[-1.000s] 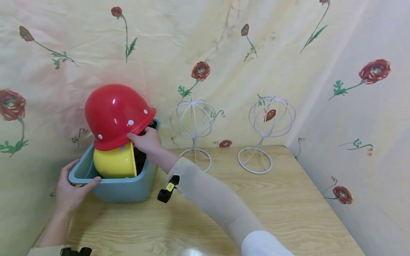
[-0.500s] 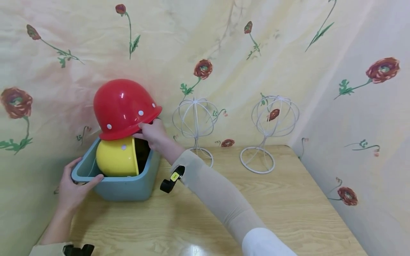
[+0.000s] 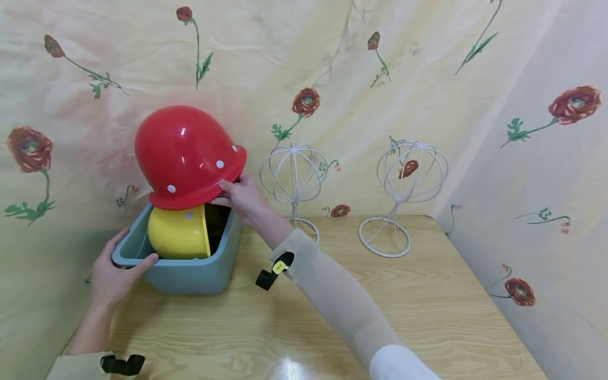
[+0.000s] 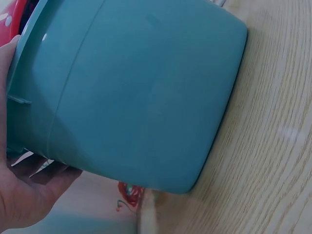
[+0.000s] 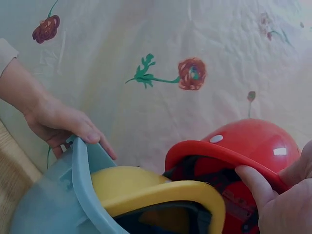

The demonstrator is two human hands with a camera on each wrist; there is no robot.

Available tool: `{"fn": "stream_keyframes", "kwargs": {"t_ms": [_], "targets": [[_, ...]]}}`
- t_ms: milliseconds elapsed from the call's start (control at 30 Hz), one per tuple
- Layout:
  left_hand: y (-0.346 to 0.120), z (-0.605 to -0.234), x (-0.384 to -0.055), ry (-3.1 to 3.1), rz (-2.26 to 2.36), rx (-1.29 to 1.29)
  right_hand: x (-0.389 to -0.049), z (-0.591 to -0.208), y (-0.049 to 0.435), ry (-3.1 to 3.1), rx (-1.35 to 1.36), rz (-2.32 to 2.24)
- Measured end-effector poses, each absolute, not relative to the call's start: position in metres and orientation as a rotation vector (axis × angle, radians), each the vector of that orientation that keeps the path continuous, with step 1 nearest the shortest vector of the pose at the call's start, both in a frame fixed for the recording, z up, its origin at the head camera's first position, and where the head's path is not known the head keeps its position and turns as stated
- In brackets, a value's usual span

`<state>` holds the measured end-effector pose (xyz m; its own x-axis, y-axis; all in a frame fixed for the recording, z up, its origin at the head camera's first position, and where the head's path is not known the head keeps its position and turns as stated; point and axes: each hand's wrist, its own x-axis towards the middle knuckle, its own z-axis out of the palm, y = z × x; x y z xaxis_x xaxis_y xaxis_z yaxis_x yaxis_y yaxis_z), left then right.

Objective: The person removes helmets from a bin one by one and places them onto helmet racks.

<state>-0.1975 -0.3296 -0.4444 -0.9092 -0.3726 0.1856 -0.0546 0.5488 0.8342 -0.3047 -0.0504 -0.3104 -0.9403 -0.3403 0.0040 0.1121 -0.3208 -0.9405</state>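
In the head view, a red hard hat (image 3: 182,153) with white rivets is above a blue-grey plastic bin (image 3: 190,277). My right hand (image 3: 247,200) pinches its brim on the near right side, thumb outside and fingers under the edge. The right wrist view shows dark straps inside the red shell. Below it a yellow hard hat (image 3: 176,235) lies on its side in the bin, its opening facing right. My left hand (image 3: 111,274) grips the bin's left front corner, thumb over the rim (image 4: 24,58) and the other fingers beneath it. The bin's floor is hidden.
Two white wire hat stands, one nearer the bin (image 3: 293,177) and one farther right (image 3: 412,174), stand at the back of the wooden table (image 3: 342,295). A flower-printed cloth (image 3: 237,68) hangs behind and along the sides.
The red hard hat has risen higher over the bin in my right hand, showing more of the yellow one. My left hand keeps its grip on the bin. The head view has shifted slightly.
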Motion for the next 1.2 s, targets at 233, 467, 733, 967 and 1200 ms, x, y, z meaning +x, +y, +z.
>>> {"fn": "stream_keyframes", "kwargs": {"t_ms": [233, 467, 733, 967, 1200], "targets": [[-0.326, -0.448, -0.193, -2.445, -1.311, 0.398, -0.290, -0.304, -0.025, 1.588, -0.402, -2.342], [-0.323, -0.448, -0.188, -2.427, -1.320, 0.400, -0.274, -0.289, 0.000, 1.492, -0.485, -2.410], [-0.324, -0.449, -0.180, -2.445, -1.282, 0.396, -0.265, -0.282, 0.027, 1.380, -0.617, -2.500], [-0.324, -0.447, -0.170, -2.436, -1.310, 0.379, -0.256, -0.273, 0.050, 1.356, -0.769, -2.523], [-0.319, -0.446, -0.163, -2.414, -1.344, 0.335, -0.250, -0.262, 0.075, 1.359, -0.802, -2.569]]}}
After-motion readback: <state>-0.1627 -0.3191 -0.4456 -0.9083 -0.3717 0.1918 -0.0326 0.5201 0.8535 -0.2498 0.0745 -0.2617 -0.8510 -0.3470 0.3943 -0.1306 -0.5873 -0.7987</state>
